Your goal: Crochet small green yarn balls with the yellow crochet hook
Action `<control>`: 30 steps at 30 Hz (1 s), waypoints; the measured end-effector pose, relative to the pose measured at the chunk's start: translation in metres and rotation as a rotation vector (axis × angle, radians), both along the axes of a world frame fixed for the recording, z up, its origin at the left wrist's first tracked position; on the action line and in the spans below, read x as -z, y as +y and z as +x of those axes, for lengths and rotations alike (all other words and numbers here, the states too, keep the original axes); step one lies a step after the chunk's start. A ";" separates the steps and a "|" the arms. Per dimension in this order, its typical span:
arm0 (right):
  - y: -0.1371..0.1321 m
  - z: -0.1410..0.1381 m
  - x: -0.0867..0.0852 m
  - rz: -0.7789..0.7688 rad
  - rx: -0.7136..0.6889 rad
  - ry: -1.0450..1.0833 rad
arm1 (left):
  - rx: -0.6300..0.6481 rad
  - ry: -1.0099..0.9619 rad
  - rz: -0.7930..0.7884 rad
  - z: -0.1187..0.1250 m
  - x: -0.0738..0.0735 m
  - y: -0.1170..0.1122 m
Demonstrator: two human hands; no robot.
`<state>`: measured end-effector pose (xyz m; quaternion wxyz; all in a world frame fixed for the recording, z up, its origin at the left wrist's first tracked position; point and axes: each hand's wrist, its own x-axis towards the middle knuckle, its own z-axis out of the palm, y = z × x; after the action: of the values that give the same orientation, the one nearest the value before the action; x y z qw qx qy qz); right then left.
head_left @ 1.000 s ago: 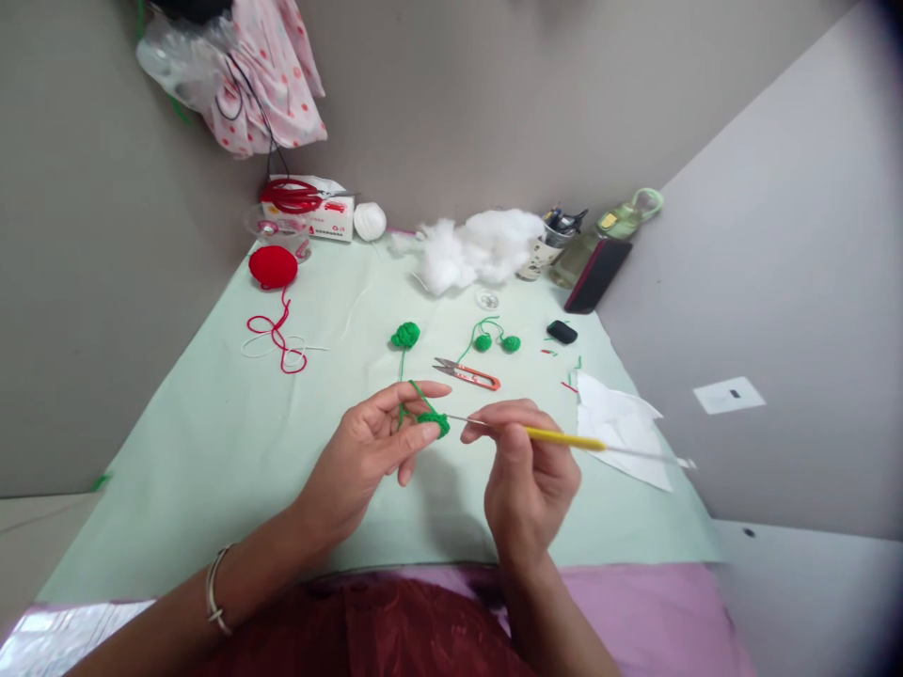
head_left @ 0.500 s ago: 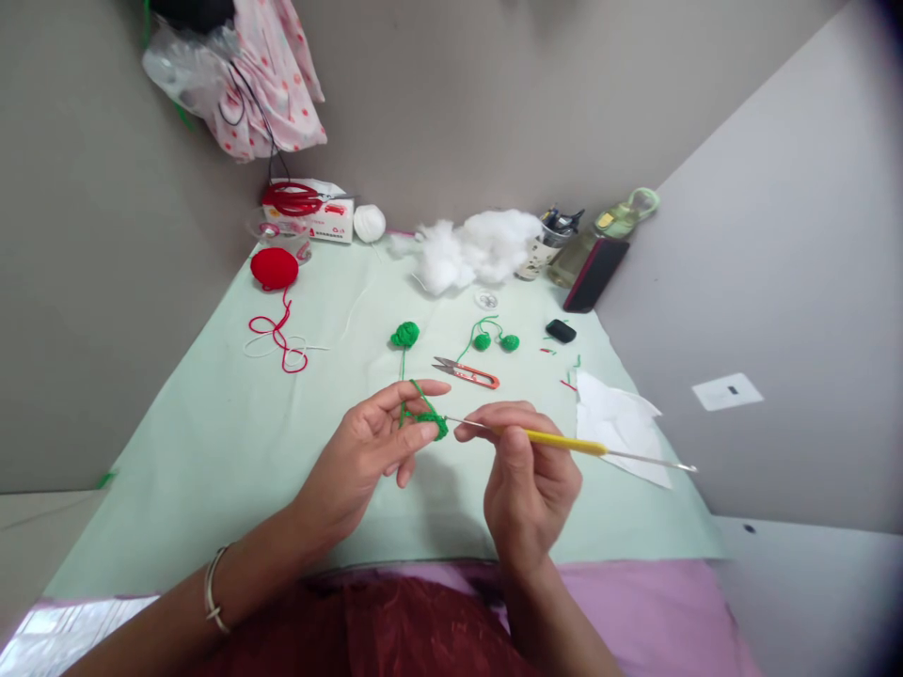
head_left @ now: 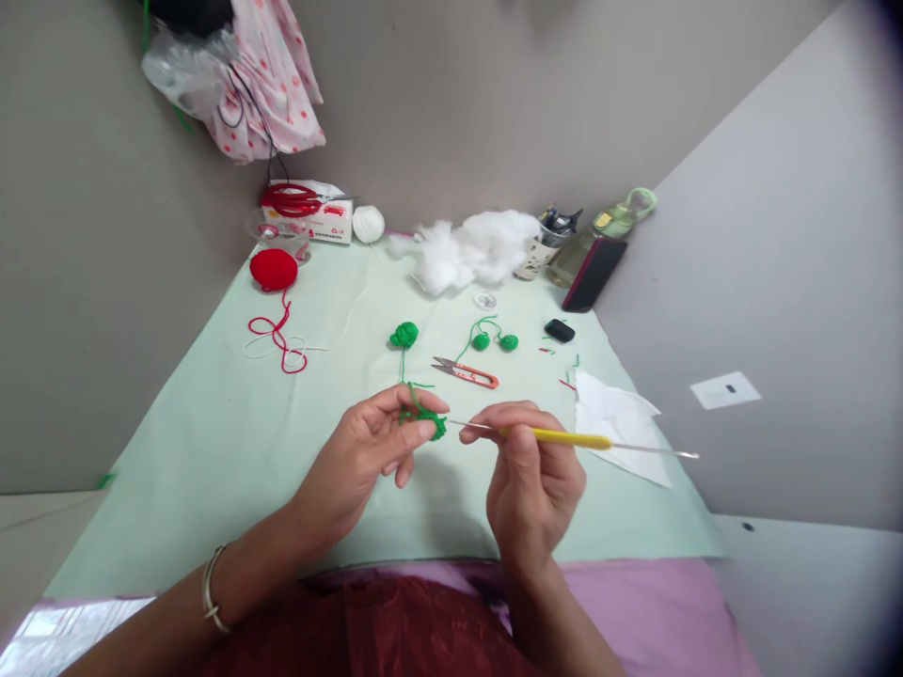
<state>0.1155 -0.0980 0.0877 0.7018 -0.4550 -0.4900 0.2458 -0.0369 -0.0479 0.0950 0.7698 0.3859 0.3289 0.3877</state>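
My left hand (head_left: 367, 451) pinches a small green crochet piece (head_left: 432, 423) between thumb and fingers, with green yarn looped over the forefinger. That yarn runs up to a small green yarn ball (head_left: 404, 334) on the pale green cloth (head_left: 212, 442). My right hand (head_left: 529, 480) is closed round a yellow-handled crochet hook (head_left: 564, 438), whose metal tip points left and meets the green piece. Both hands hover above the cloth near its front edge.
Orange thread snips (head_left: 467, 373) lie behind the hands, beside two small green crochet balls (head_left: 494, 341). A red yarn ball (head_left: 274, 269), white yarn ball (head_left: 369, 224), stuffing (head_left: 469, 249), a box (head_left: 310, 221), a phone (head_left: 594, 274) and white paper (head_left: 621, 423) are also around.
My left forefinger has curled down over the green piece and the hook's tip has shifted slightly against it. Everything on the cloth stays put.
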 end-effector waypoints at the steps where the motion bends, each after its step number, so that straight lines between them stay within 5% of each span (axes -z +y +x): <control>1: 0.000 0.000 0.000 -0.006 0.000 -0.008 | -0.001 0.000 0.000 0.000 0.000 0.000; 25: 0.004 -0.003 0.010 0.049 -0.003 -0.148 | 0.020 -0.020 -0.027 0.006 0.001 -0.001; 30: 0.005 -0.002 0.014 -0.005 -0.073 -0.030 | 0.027 -0.013 -0.041 0.006 0.001 0.000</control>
<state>0.1133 -0.0927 0.0733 0.6837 -0.4422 -0.5161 0.2657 -0.0305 -0.0477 0.0940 0.7849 0.3718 0.3265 0.3730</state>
